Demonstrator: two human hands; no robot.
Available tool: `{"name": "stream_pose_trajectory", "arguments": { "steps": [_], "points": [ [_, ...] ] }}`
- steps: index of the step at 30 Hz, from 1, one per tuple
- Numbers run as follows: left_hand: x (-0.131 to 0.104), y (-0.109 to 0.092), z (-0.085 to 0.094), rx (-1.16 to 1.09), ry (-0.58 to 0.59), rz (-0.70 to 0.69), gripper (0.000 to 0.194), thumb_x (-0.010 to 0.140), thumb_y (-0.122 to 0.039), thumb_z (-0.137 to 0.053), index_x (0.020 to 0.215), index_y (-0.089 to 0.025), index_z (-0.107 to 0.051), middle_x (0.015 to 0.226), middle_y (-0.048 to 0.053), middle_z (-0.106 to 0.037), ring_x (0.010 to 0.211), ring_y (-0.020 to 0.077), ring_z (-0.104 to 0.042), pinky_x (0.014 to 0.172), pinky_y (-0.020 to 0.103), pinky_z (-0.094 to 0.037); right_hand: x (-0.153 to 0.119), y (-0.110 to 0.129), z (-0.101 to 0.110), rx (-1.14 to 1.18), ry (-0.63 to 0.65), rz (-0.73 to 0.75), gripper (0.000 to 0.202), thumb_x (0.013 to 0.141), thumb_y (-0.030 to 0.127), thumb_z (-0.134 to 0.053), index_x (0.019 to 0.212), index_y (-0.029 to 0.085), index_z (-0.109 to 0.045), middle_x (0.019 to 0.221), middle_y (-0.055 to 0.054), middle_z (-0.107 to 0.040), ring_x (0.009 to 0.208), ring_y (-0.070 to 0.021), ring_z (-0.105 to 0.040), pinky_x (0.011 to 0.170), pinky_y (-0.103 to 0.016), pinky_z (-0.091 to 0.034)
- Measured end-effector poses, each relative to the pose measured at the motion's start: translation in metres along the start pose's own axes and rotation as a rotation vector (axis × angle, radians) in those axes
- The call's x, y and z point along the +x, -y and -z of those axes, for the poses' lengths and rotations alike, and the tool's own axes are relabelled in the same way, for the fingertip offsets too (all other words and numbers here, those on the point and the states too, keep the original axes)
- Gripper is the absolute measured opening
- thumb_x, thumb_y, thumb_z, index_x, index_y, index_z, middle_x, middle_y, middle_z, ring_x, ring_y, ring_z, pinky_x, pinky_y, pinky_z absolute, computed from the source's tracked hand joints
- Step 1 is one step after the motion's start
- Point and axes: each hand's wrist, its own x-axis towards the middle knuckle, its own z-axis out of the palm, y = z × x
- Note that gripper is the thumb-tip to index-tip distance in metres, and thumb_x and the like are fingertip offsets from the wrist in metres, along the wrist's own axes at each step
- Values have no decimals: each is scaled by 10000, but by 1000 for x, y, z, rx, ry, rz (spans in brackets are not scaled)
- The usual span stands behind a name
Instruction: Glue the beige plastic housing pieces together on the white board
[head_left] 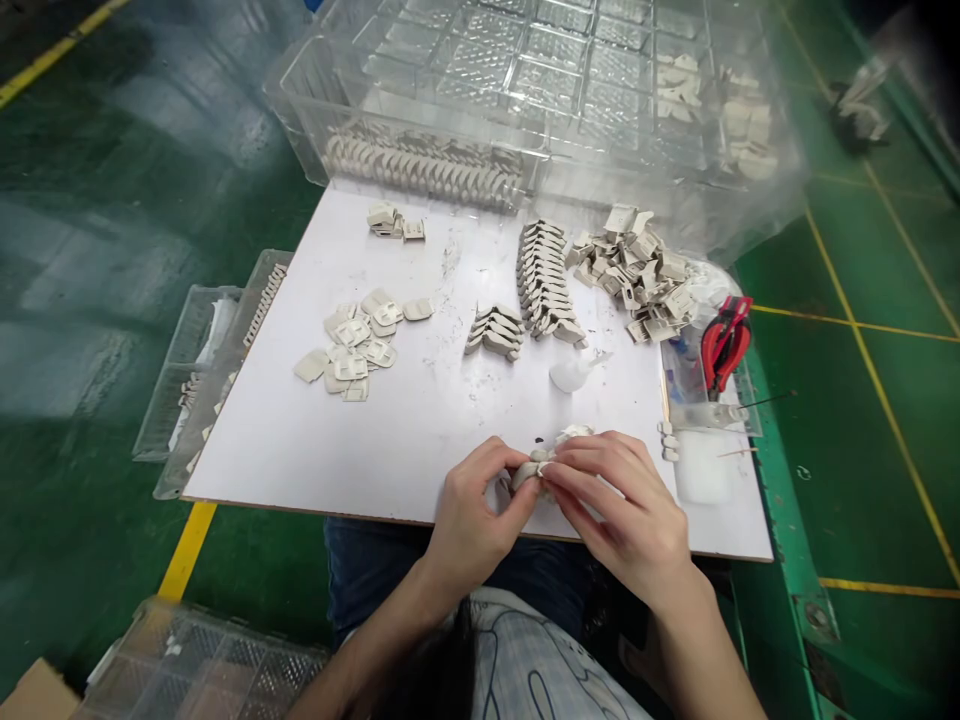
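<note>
Near the front edge of the white board (pixel 360 450), my left hand (pixel 476 505) pinches a small beige plastic part (pixel 527 472) between thumb and fingers. Closed on the same part from the other side are the fingertips of my right hand (pixel 626 505), which partly hide it. Just beyond my fingers lie a crumpled white scrap (pixel 574 433) and a tiny dark bit (pixel 538 440). A small white bottle with a thin nozzle (pixel 571 373) stands farther back. Beige parts form a short row (pixel 495 332) and a longer row (pixel 546 275) behind it.
Flat beige pieces (pixel 352 345) lie loose at left, and a heap of beige clips (pixel 637 265) at right. Red-handled pliers (pixel 725 345) rest in a clear box by a white block (pixel 701 468). Large clear compartment trays (pixel 480 90) border the back; another tray (pixel 184 370) sits left.
</note>
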Motion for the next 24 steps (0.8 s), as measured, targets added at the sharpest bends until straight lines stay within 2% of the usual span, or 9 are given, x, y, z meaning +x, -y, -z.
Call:
{"name": "stream_pose_trajectory", "arguments": {
  "steps": [5,11,15,20,24],
  "points": [
    [0,1,-2,21,-2,-9,125,901,-172,-604,778,-193,-596,721,-26,-540,668,120,-510,631,244,-412,-1,1,3,-26,51,21,326,898,29,-584,1162,205,-660,960,-79,-718,971,-225,-681,869,-442,-565],
    [1,0,3,-28,14,51,107,912,-237,-614,820,-185,-632,765,-4,-581,712,140,-546,672,266,-441,-6,-2,6,6,17,-17,352,895,29,-573,1179,217,-661,943,-74,-707,937,-229,-679,881,-477,-573],
    [0,0,3,-42,17,65,101,905,-241,-619,818,-191,-632,761,-3,-587,711,145,-546,672,275,-441,-9,-2,6,7,-55,-57,384,881,22,-587,1191,236,-665,938,-71,-694,916,-232,-678,869,-481,-579],
    [-1,0,0,-25,11,32,104,905,-214,-607,804,-193,-624,745,-12,-566,691,134,-529,648,263,-427,-3,4,0,-2,-46,-16,375,907,21,-567,1195,239,-667,954,-73,-693,982,-229,-670,903,-474,-575],
    [-1,0,1,-62,33,65,108,905,-223,-610,806,-188,-635,749,-10,-568,700,136,-528,661,270,-421,-3,4,-1,-57,-24,20,360,906,11,-576,1196,208,-659,950,-78,-696,997,-222,-659,919,-468,-572]
  ]
}}
